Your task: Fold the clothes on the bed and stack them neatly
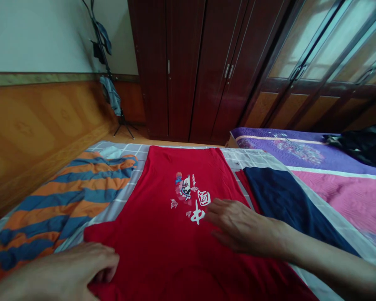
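A red T-shirt point(163, 246) lies spread out in front of me, with its neck end nearest me and a white and coloured print point(188, 196) on its chest. My left hand point(94, 265) is at the sleeve on the left, its fingers curled in and closed on the red cloth; the fingertips are partly hidden. Over the shirt's right half, beside the white lettering, is my right hand point(235, 225). Its fingers bend downward, apart from the thumb, and no cloth shows gathered in them. Whether it touches the shirt is unclear.
Left of the shirt lies an orange and blue-grey striped cloth point(72, 192). Folded dark blue cloth point(288, 196) sits at the right on the checked bed sheet point(247, 156). Beyond are a purple and pink bed point(338, 196), a dark wardrobe point(188, 71) and a coat stand point(108, 62).
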Demonstrator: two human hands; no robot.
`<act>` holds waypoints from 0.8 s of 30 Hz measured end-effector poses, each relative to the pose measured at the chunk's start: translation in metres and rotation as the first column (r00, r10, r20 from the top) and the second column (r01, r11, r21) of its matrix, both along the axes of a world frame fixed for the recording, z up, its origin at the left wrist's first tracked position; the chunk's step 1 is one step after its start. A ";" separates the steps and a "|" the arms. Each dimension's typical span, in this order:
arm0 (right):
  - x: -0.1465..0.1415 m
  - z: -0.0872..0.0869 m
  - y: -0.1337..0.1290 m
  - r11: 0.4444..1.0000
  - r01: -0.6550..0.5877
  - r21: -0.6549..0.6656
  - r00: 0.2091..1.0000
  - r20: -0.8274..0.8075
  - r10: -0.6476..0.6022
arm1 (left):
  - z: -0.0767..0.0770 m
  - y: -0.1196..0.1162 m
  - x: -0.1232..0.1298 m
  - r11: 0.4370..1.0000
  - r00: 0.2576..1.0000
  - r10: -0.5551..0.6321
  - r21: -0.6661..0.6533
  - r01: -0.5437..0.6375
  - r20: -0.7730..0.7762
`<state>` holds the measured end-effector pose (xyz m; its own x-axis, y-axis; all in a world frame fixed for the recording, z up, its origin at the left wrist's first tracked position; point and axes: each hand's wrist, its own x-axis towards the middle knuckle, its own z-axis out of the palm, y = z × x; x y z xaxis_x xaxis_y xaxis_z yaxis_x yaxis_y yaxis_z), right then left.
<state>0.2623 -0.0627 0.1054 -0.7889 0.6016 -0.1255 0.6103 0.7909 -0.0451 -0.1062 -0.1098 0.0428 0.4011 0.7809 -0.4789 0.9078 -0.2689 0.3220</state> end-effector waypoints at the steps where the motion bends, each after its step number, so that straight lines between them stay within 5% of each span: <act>1: -0.015 -0.001 0.017 0.999 -0.037 -0.003 0.999 0.012 0.037 | 0.008 0.010 0.005 0.998 0.999 0.009 -0.067 -0.007 0.042; 3: -0.045 -0.005 0.052 0.995 -0.095 -0.008 0.995 0.009 0.095 | 0.018 0.033 0.013 0.996 0.985 0.075 -0.059 -0.066 0.154; 5: -0.074 -0.013 0.088 0.998 -0.056 0.001 0.998 -0.029 0.056 | 0.019 0.058 0.017 0.974 0.966 0.155 0.134 -0.185 0.205; 8: -0.117 -0.029 0.140 0.999 0.024 0.049 0.996 -0.092 -0.020 | 0.005 0.092 0.018 0.885 0.948 0.292 0.339 -0.319 0.131; 11: -0.152 -0.044 0.185 0.991 0.094 0.092 0.989 -0.122 -0.083 | -0.012 0.111 0.019 0.849 0.910 0.413 0.344 -0.400 0.040; 17: -0.187 -0.068 0.245 0.974 0.191 0.125 0.980 -0.087 -0.181 | -0.029 0.107 0.027 0.801 0.885 0.458 0.392 -0.453 0.088; 24: -0.212 -0.069 0.274 0.979 0.166 0.121 0.986 0.013 -0.169 | -0.033 0.099 0.025 0.732 0.830 0.531 0.401 -0.550 0.170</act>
